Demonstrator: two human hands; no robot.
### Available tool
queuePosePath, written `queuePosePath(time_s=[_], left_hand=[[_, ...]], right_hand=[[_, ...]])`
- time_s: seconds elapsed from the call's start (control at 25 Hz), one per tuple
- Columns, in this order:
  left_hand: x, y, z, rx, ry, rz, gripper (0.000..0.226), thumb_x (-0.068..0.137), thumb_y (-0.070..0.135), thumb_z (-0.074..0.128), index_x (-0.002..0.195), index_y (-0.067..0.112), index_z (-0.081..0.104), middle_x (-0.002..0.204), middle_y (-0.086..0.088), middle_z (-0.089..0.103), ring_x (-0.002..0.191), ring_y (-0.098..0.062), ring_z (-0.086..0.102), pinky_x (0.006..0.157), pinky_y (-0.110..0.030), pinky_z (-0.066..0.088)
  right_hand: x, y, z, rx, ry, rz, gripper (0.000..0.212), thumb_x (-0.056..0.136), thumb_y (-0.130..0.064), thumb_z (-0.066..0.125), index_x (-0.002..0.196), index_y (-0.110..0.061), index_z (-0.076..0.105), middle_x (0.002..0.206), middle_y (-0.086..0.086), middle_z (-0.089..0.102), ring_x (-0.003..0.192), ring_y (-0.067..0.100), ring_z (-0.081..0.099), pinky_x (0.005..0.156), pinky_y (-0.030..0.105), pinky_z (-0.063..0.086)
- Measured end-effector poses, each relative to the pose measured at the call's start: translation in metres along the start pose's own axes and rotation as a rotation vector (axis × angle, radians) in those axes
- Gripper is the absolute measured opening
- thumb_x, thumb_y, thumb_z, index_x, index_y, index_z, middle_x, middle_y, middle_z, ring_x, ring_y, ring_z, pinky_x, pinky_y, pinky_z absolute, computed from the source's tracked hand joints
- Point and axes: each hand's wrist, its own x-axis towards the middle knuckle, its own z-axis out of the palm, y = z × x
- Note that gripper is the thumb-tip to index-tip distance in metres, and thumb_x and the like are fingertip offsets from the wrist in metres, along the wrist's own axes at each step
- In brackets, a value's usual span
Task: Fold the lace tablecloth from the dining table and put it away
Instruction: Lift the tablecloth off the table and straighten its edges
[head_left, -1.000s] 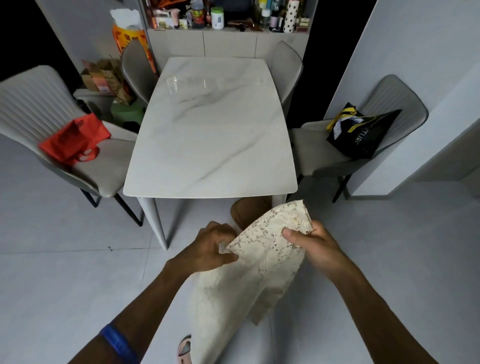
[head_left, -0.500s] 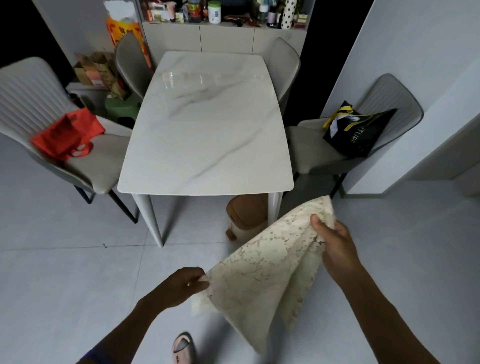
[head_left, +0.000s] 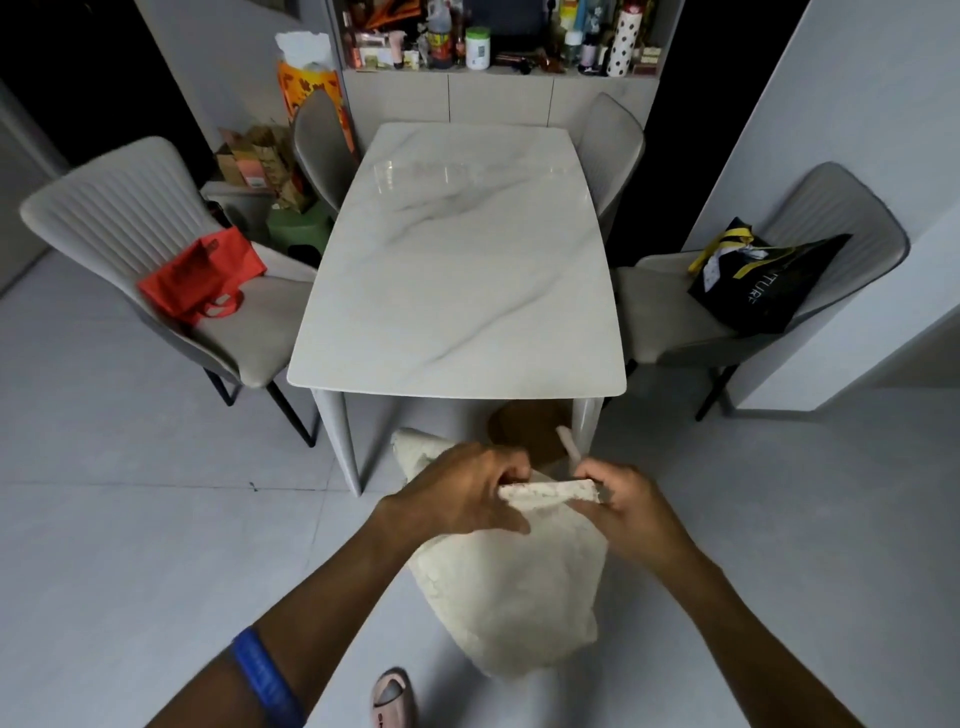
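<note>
Tablecloth (head_left: 519, 587) is bunched and hanging in the air, lower centre of frame, off the bench (head_left: 457, 270) and just in front of its near edge. Left hand (head_left: 457, 496) and right hand (head_left: 631, 506) are close together at its top fold, fingers of both closed on the lace edge between them. Rest of cloth droops below the hands over the floor (head_left: 130, 519). Red bag (head_left: 200, 273) on chair, mid left; black bag (head_left: 763, 286) on chair, mid right.
</note>
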Motion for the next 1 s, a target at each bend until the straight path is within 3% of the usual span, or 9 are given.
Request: queuePosePath(time_s=[0.12, 0.24, 0.36, 0.48, 0.56, 0.64, 0.72, 0.84, 1.0], left_hand=[[-0.029, -0.042, 0.004, 0.16, -0.014, -0.116, 0.019, 0.079, 0.026, 0.071, 0.098, 0.025, 0.071, 0.094, 0.004, 0.075, 0.083, -0.019, 0.068, 0.06, -0.021, 0.038], [-0.053, -0.064, 0.007, 0.001, 0.057, -0.228, 0.016, 0.088, 0.026, 0.068, 0.099, 0.016, 0.074, 0.09, -0.002, 0.077, 0.078, -0.024, 0.069, 0.066, -0.028, 0.047], [-0.05, -0.059, -0.001, 0.102, 0.217, -0.204, 0.011, 0.092, 0.025, 0.063, 0.093, 0.018, 0.071, 0.077, 0.0, 0.072, 0.072, -0.026, 0.065, 0.076, -0.035, 0.042], [-0.025, -0.021, -0.017, 0.249, 0.368, -0.072, 0.008, 0.085, 0.021, 0.063, 0.086, 0.025, 0.07, 0.075, 0.006, 0.073, 0.076, -0.021, 0.062, 0.078, -0.034, 0.024], [-0.004, 0.016, -0.021, 0.313, 0.364, 0.068, 0.009, 0.076, 0.022, 0.066, 0.081, 0.028, 0.07, 0.073, 0.009, 0.073, 0.078, -0.013, 0.055, 0.08, -0.031, 0.02], [0.009, 0.043, -0.018, 0.283, 0.357, 0.167, 0.006, 0.07, 0.024, 0.067, 0.074, 0.028, 0.066, 0.066, 0.008, 0.068, 0.072, -0.012, 0.053, 0.077, -0.027, 0.023], [0.01, 0.042, -0.018, 0.166, 0.333, 0.104, 0.015, 0.07, 0.041, 0.068, 0.074, 0.028, 0.061, 0.06, 0.007, 0.064, 0.062, -0.012, 0.058, 0.073, -0.025, 0.034], [-0.012, 0.013, -0.021, -0.075, 0.124, -0.116, 0.043, 0.06, 0.069, 0.072, 0.079, 0.034, 0.054, 0.063, 0.011, 0.062, 0.057, -0.004, 0.056, 0.058, -0.019, 0.042], [-0.034, -0.02, -0.008, -0.403, -0.09, -0.309, 0.025, 0.069, 0.033, 0.084, 0.079, 0.017, 0.068, 0.072, 0.009, 0.067, 0.068, -0.011, 0.061, 0.059, -0.029, 0.046]], right_hand=[[0.002, 0.008, -0.022, 0.206, 0.095, 0.059, 0.015, 0.081, -0.013, 0.071, 0.077, -0.022, 0.059, 0.072, -0.002, 0.064, 0.066, 0.018, 0.06, 0.058, 0.028, 0.044], [0.0, 0.016, -0.04, 0.234, 0.08, 0.127, 0.023, 0.081, -0.006, 0.07, 0.072, -0.023, 0.058, 0.07, 0.008, 0.06, 0.064, 0.02, 0.056, 0.059, 0.029, 0.043], [-0.012, 0.027, -0.052, -0.221, 0.11, 0.12, 0.035, 0.08, -0.011, 0.074, 0.07, -0.03, 0.046, 0.058, -0.005, 0.054, 0.052, 0.011, 0.05, 0.053, 0.017, 0.04], [-0.01, 0.001, -0.03, -0.635, 0.073, -0.007, 0.03, 0.075, -0.028, 0.075, 0.1, -0.028, 0.058, 0.087, -0.006, 0.068, 0.075, 0.017, 0.062, 0.081, 0.032, 0.05], [-0.006, -0.022, 0.003, -0.428, 0.001, -0.043, 0.042, 0.078, -0.034, 0.07, 0.116, -0.026, 0.056, 0.1, -0.005, 0.069, 0.088, 0.018, 0.062, 0.079, 0.028, 0.047], [0.001, -0.035, 0.021, -0.108, 0.048, 0.034, 0.014, 0.086, -0.035, 0.065, 0.097, -0.034, 0.057, 0.076, -0.013, 0.062, 0.07, 0.009, 0.058, 0.06, 0.015, 0.039], [0.003, -0.029, 0.019, 0.087, 0.047, 0.026, 0.013, 0.088, -0.034, 0.064, 0.08, -0.04, 0.055, 0.063, -0.014, 0.057, 0.056, 0.003, 0.05, 0.051, 0.018, 0.036], [-0.007, -0.018, 0.006, 0.365, -0.071, 0.046, 0.025, 0.086, -0.014, 0.068, 0.085, -0.038, 0.068, 0.079, -0.011, 0.072, 0.07, 0.0, 0.064, 0.063, 0.017, 0.047], [-0.014, -0.002, -0.012, 0.554, 0.02, 0.179, 0.031, 0.086, 0.003, 0.064, 0.088, -0.028, 0.072, 0.09, -0.001, 0.075, 0.08, 0.009, 0.069, 0.069, 0.019, 0.053]])
